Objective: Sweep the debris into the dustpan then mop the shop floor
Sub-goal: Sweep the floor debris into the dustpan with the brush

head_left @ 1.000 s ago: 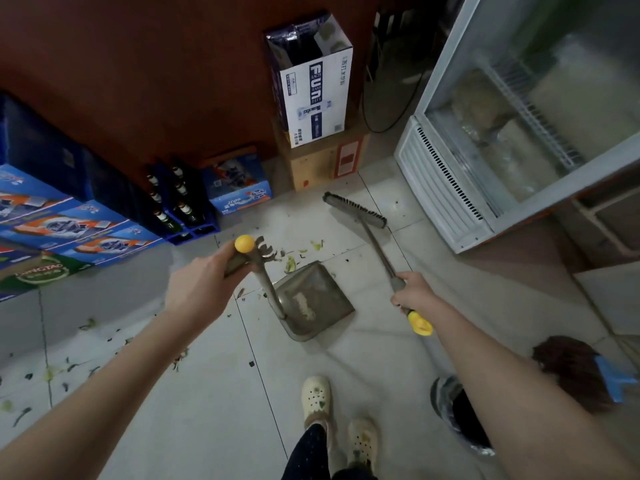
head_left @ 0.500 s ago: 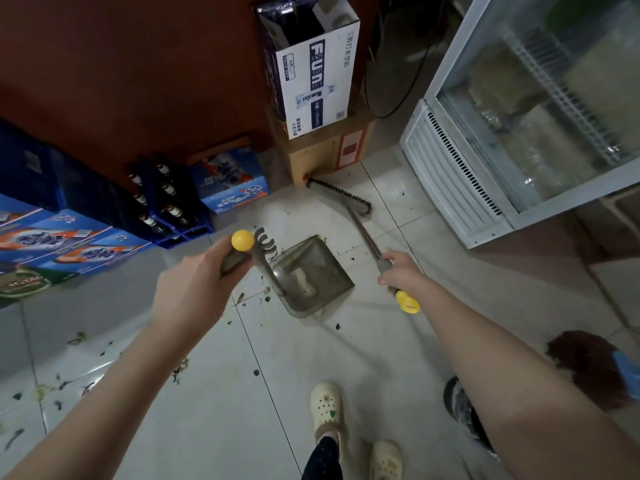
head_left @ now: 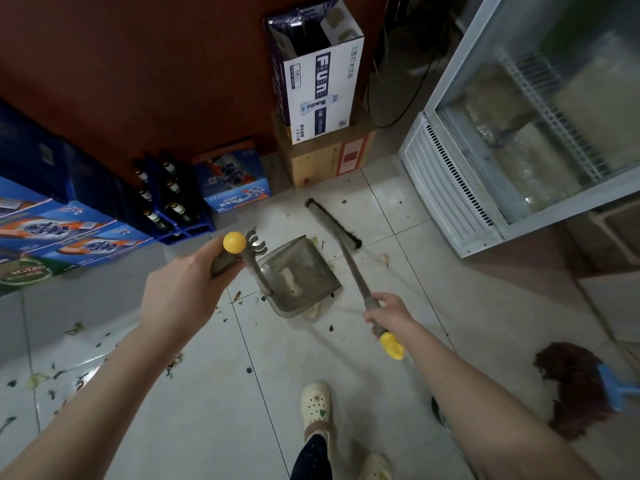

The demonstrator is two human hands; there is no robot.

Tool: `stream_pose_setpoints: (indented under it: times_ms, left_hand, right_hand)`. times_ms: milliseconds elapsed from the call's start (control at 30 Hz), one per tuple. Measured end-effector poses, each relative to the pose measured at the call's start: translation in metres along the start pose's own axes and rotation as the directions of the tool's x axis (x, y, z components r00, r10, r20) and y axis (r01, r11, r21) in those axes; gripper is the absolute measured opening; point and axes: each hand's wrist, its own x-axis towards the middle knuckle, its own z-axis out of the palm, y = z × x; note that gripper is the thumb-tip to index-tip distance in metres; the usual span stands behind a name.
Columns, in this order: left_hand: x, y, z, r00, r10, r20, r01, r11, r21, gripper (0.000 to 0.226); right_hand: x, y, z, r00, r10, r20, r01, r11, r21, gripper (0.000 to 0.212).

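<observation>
Two hands, both occupied. Nearest, loose debris (head_left: 74,329) lay on tiles at my left, outside left arm. Left hand (head_left: 180,292) gripped dustpan handle below yellow knob; right hand (head_left: 389,315) was closed round broom shaft. Dustpan (head_left: 304,271) sat on floor between hands, mouth seemingly facing away-right. Broom head (head_left: 332,221) lay just beyond pan, long axis slanting, shaft running back to right hand. My judgement: next stroke must draw toward pan mouth.

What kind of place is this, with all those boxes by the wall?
Most likely a small drinks shop: stacked blue printed drink cartons, a dark blue plastic crate of glass bottles, and a white glass-door display fridge.
</observation>
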Motion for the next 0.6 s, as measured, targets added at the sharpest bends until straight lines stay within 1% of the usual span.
stream_pose_setpoints:
  times_ms: [67,133,200,367,533,600]
  left_hand:
    - [-0.008,0.003,-0.005,1.000,-0.019,0.011,0.019,1.000,0.015,0.026]
    - [-0.016,0.006,-0.010,0.999,-0.040,0.014,0.040,0.999,0.021,0.025]
    - [-0.022,0.009,-0.014,0.998,-0.063,0.003,0.063,0.998,0.010,0.022]
    - [-0.028,0.014,-0.024,0.997,-0.080,-0.009,0.080,0.997,0.009,0.019]
    - [-0.021,0.015,-0.028,0.997,-0.071,-0.023,0.072,0.997,0.039,0.020]
    - [-0.016,0.012,-0.025,0.997,-0.075,-0.024,0.076,0.996,0.036,0.021]
  right_hand:
    - [-0.014,0.013,-0.004,1.000,0.016,-0.001,-0.016,0.998,0.057,0.065]
    - [-0.024,0.026,-0.011,1.000,0.023,0.004,-0.023,0.998,0.055,0.067]
    - [-0.034,0.037,-0.019,1.000,0.017,0.022,-0.017,1.000,0.014,0.066]
    - [-0.050,0.044,-0.030,0.997,-0.055,0.045,0.061,0.986,-0.154,0.066]
    - [-0.036,0.018,-0.032,0.990,-0.141,0.004,0.138,0.959,-0.249,0.066]
    - [-0.023,-0.001,-0.032,0.983,-0.183,-0.010,0.174,0.950,-0.259,0.065]
